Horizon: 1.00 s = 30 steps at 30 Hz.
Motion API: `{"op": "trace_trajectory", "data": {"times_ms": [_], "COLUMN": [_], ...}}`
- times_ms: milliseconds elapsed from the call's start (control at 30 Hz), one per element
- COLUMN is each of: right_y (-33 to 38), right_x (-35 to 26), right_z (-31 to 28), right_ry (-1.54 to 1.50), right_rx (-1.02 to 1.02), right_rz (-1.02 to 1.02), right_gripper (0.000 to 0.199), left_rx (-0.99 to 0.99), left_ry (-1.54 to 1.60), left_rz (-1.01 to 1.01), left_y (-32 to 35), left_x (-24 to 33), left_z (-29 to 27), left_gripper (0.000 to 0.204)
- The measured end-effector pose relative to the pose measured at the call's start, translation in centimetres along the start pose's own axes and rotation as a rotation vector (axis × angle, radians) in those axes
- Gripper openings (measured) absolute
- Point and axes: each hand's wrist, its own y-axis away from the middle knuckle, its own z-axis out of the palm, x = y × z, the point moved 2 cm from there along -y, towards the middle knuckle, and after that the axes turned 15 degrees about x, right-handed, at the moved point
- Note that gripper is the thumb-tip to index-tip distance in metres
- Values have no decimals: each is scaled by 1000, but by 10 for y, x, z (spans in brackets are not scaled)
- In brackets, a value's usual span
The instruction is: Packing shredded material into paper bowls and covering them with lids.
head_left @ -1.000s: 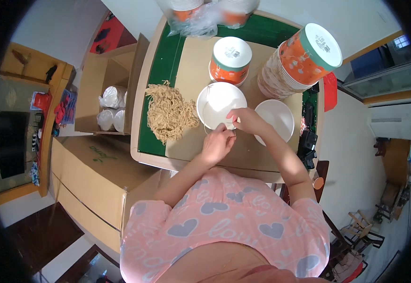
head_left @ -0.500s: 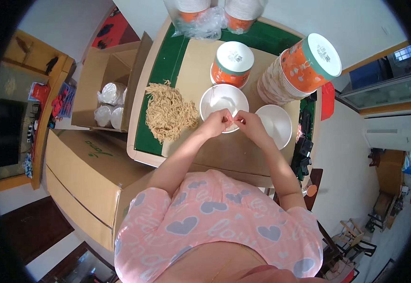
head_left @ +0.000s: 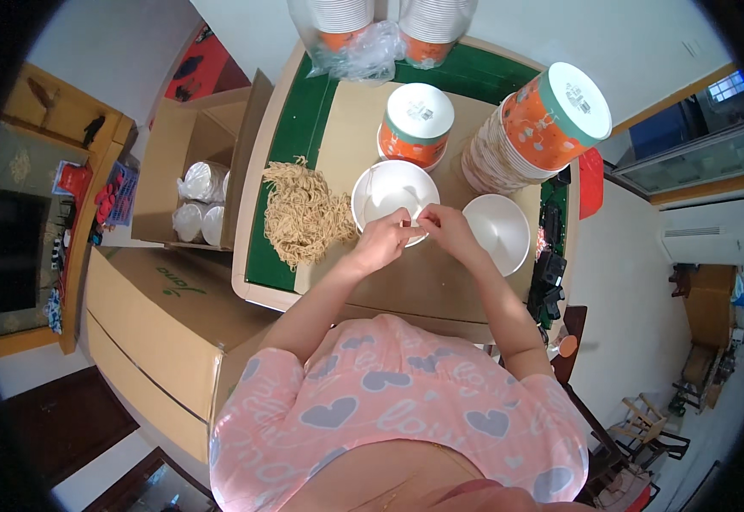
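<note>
My left hand [head_left: 382, 241] and my right hand [head_left: 451, 232] meet fingertip to fingertip at the near rim of a white paper bucket [head_left: 386, 193]. The fingers of both are pinched, and what they hold is too small to make out. Inside the bucket's far wall a thin tan strand shows. A second open white bucket [head_left: 498, 230] stands just right of my right hand. To the left lies a tangled heap of tan cord [head_left: 304, 213]. Beyond the bucket an orange and green bucket [head_left: 417, 124] is turned bottom up.
A leaning stack of upside-down orange buckets [head_left: 532, 128] rises at the right. Wrapped bucket stacks [head_left: 342, 26] and crumpled clear plastic [head_left: 363, 55] sit at the far edge. Black objects [head_left: 548, 273] line the right edge. Left of the table are an open carton [head_left: 167, 154] and a large box [head_left: 159, 316].
The bucket under my hands appears slightly further left relative to my fingers. My fingertips stay together, with the right hand a little more turned over the rim.
</note>
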Motion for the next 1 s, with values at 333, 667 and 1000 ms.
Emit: {"op": "trace_trajectory", "data": {"times_ms": [333, 667, 1000], "right_y": [7, 31, 58], "right_x": [0, -4, -10], "right_z": [4, 10, 28], "right_ry": [-9, -46, -103], "right_rx": [19, 152, 515], "right_rz": [-18, -73, -82], "right_gripper": [11, 10, 9], "left_rx": [2, -27, -261], "left_ry": [-114, 350, 1019], "left_rz": [80, -564, -1359], "left_y": [-2, 9, 3], "left_x": [10, -17, -25], "left_z": [0, 17, 15], "left_gripper": [14, 10, 18]}}
